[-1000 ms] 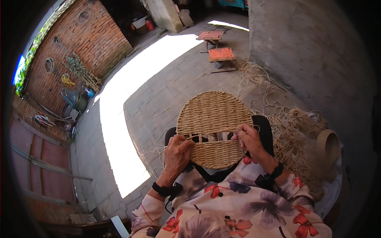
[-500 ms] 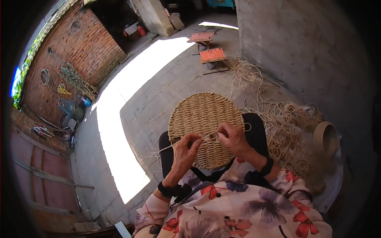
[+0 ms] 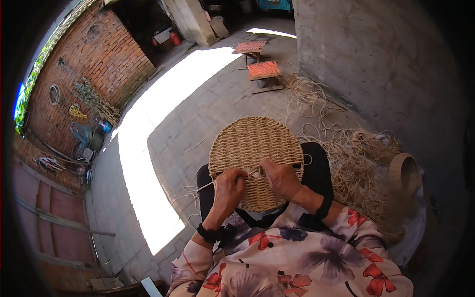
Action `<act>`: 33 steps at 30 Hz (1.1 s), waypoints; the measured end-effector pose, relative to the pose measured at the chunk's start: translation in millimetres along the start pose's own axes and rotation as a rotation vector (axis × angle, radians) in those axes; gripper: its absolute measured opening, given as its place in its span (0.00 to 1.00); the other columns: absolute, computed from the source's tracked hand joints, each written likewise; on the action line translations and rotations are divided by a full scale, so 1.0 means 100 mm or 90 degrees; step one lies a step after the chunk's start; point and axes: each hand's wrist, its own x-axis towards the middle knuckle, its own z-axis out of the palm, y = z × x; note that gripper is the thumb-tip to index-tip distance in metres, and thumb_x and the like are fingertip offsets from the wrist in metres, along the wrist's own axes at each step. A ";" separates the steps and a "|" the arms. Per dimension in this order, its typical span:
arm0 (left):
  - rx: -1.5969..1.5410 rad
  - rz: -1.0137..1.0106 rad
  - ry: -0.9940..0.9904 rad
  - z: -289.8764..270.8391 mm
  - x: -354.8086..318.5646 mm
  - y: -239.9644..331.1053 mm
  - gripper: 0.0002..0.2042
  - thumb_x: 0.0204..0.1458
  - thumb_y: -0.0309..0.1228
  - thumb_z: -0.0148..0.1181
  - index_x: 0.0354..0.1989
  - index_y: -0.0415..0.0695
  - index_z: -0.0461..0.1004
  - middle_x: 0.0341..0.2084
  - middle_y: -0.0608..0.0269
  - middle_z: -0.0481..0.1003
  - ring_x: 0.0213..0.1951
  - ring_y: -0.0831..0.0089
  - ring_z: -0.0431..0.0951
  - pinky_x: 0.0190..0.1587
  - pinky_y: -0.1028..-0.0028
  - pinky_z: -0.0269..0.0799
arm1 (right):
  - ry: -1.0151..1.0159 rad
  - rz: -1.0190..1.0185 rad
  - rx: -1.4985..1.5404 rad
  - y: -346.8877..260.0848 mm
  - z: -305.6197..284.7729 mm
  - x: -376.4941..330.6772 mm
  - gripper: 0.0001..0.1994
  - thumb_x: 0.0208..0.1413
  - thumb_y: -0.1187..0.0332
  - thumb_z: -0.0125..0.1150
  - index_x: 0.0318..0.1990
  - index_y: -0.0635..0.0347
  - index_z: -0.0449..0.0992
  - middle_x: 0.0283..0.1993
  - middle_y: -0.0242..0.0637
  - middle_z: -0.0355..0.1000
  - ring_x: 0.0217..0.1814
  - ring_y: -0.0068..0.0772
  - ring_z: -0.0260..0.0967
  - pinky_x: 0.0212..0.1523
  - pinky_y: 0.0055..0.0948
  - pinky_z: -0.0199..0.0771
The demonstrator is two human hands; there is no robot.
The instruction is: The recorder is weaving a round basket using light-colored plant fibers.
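Observation:
A round, tan woven straw mat [image 3: 257,138] lies across my lap on dark trousers, with a gap running crosswise through its lower half. At that gap, my left hand [image 3: 229,190] is closed, fingers curled in a pinch on the twisted straw cord. Close to its right, my right hand [image 3: 283,180] is also closed, its thumb and forefinger pinched at the cord over the gap. The fingertips partly hide the cord between them. A loose cord end [image 3: 205,187] leaves the mat's left edge, and a small loop [image 3: 308,159] sticks out at the right edge.
To my right lies a tangled heap of straw cord [image 3: 354,171] on pale sheeting, beside a round tan hoop-like piece [image 3: 402,171]. Two low stools with orange woven seats [image 3: 263,70] stand ahead. A grey wall [image 3: 376,59] rises at right, a brick wall [image 3: 106,49] at left.
My right hand has come left and slightly down, nearer my left hand. My left fingers have curled tighter at the gap. The mat stays on my lap.

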 end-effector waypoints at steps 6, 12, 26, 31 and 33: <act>0.008 0.008 -0.004 -0.02 0.05 -0.07 0.06 0.51 0.23 0.56 0.31 0.39 0.80 0.30 0.49 0.78 0.35 0.52 0.80 0.41 0.61 0.74 | -0.117 0.012 -0.131 -0.22 0.02 0.04 0.16 0.54 0.77 0.51 0.52 0.63 0.66 0.32 0.50 0.73 0.31 0.51 0.77 0.30 0.44 0.79; -0.064 0.050 0.011 0.12 0.04 -0.21 0.05 0.51 0.24 0.58 0.34 0.40 0.79 0.32 0.53 0.79 0.37 0.56 0.81 0.42 0.63 0.75 | -0.041 0.131 0.174 0.09 0.11 0.13 0.16 0.53 0.80 0.50 0.51 0.62 0.67 0.29 0.52 0.74 0.31 0.50 0.77 0.29 0.45 0.76; -0.087 0.046 0.030 0.19 -0.01 -0.20 0.06 0.52 0.25 0.56 0.35 0.40 0.78 0.31 0.58 0.79 0.35 0.67 0.80 0.41 0.71 0.73 | -0.076 0.242 0.400 0.00 0.04 0.05 0.11 0.51 0.77 0.54 0.44 0.62 0.71 0.27 0.38 0.70 0.30 0.30 0.72 0.30 0.37 0.71; -0.156 -0.013 0.085 0.26 -0.04 -0.27 0.07 0.53 0.26 0.56 0.38 0.39 0.77 0.31 0.59 0.77 0.34 0.69 0.78 0.40 0.72 0.72 | -0.148 0.389 0.496 0.17 -0.51 -0.02 0.11 0.49 0.75 0.57 0.42 0.61 0.71 0.23 0.32 0.68 0.25 0.24 0.68 0.27 0.30 0.67; -0.195 -0.020 0.108 0.31 -0.03 -0.37 0.08 0.53 0.26 0.57 0.39 0.39 0.77 0.30 0.58 0.77 0.31 0.69 0.78 0.39 0.73 0.72 | -0.140 0.336 0.135 0.19 -0.60 -0.07 0.12 0.49 0.69 0.61 0.42 0.58 0.71 0.30 0.45 0.75 0.31 0.40 0.76 0.33 0.38 0.74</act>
